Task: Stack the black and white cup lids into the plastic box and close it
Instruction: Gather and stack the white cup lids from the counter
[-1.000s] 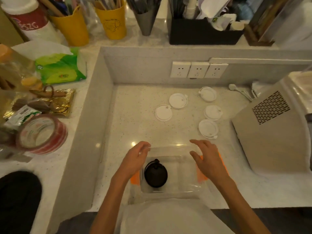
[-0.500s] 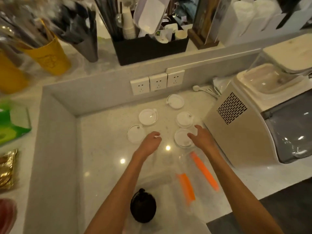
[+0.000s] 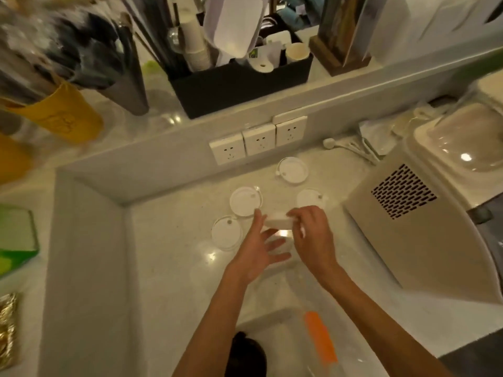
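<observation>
white lid in hands (image 3: 278,222): being pinched at its right edge by the right hand (image 3: 313,238), raised off the table (image 3: 168,268), tilted and blurred, sitting between both hands.
right hand: closing thumb and fingers on that lid's rim.
left hand (image 3: 260,250): spreading open, fingers splayed, forefinger tip reaching the lid's left edge; contact too blurred to be telling.
other white lids: lying flat on the table beyond the hands, one (image 3: 226,233) at left, one (image 3: 245,201) just behind it, one (image 3: 310,198) behind the right hand, one (image 3: 293,170) farthest back near the wall sockets (image 3: 258,142).
black lid (image 3: 246,355): sitting low in the plastic box (image 3: 288,338), partly hidden by the left forearm.
plastic box: standing open at the bottom of the view, nearest the body, orange clip (image 3: 319,336) showing on its right side.
surroundings: beige machine (image 3: 424,229) standing at right of the table, black organiser (image 3: 239,85) and yellow cup (image 3: 60,115) resting on the ledge above the sockets.
</observation>
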The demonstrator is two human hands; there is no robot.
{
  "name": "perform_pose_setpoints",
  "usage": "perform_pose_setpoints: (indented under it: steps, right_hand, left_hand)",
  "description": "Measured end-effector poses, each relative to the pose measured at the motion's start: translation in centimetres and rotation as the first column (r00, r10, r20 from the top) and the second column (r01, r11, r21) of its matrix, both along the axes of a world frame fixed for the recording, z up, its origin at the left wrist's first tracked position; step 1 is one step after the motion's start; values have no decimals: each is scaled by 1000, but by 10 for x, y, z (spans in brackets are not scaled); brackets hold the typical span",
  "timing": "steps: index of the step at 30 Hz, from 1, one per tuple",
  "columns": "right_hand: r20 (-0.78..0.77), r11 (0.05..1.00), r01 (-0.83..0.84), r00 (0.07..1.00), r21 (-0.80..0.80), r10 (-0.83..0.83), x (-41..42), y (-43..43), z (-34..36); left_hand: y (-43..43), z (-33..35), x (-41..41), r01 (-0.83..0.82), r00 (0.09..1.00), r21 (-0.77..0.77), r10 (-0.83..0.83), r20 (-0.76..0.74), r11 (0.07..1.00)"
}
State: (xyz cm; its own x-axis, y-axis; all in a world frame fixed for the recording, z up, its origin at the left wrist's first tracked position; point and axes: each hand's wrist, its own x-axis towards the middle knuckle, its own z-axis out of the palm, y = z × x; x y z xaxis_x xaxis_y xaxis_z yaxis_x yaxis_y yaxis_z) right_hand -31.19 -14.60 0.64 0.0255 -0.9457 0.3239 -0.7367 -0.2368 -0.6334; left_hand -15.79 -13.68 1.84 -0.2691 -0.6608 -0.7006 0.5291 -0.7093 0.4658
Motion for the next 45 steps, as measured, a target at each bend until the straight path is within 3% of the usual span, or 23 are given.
perform_pose_setpoints:
  steps: [2,4,6,8,11,12,14,16,19,22,24,26,28,30,33,37,45]
  right_hand:
    - [-111,957,-242,968,-159,227,28,13,2]
    - [-167,881,-429,901,-200,400,45,22,0]
    - [-111,841,-535,843,-81,526,58,26,-1]
    - [16,794,-584,807,167,591,68,25,2]
    - [151,681,-706,708,197,690,90,23,0]
    - [185,689,-701,713,183,677,99,22,-4]
    - [207,779,-584,811,229,548,119,16,-12]
    - [3,845,-381,912,374,410,143,7,-22]
    - [-332,760,-158,830,630,448,168,0,-34]
    - [-457,802,-117,770,585,446,178,1,-39]
    - [-383,804,-153,817,575,430,179,2,-33]
    - [-115,742,-274,898,611,425,178,1,-19]
    - [172,699,-436,892,567,418,177,5,1]
    - [311,683,-534,845,498,435,178,17,22]
    - [349,667,-587,810,459,472,180,34,41]
    - [399,682,-588,804,434,440,172,32,54]
    - [233,656,-629,772,418,592,149,8,51]
  left_hand:
    - [7,4,27,-165,972,0,163,-170,986]
    - [18,6,57,-254,945,-4,247,-214,967]
    - [35,6,82,-274,940,-2,268,-209,962]
    - [55,4,101,-293,937,0,287,-201,956]
    - [81,4,123,-370,905,19,365,-217,929]
    - [88,5,130,-403,892,27,400,-210,915]
    - [100,7,142,-484,856,37,482,-189,874]
    - [112,8,149,-564,808,34,560,-185,825]
    - [122,13,157,-652,729,76,652,-211,754]
    - [128,17,165,-680,691,107,683,-236,725]
    - [131,17,170,-704,669,93,702,-245,704]
    - [134,18,174,-728,641,97,724,-254,679]
    - [135,19,173,-724,659,45,709,-251,688]
    - [129,22,166,-697,710,-63,676,-194,714]
    - [114,29,147,-623,782,-181,612,-117,761]
    - [95,35,128,-589,808,-201,562,-176,783]
    - [59,35,119,-432,899,-202,438,-19,879]
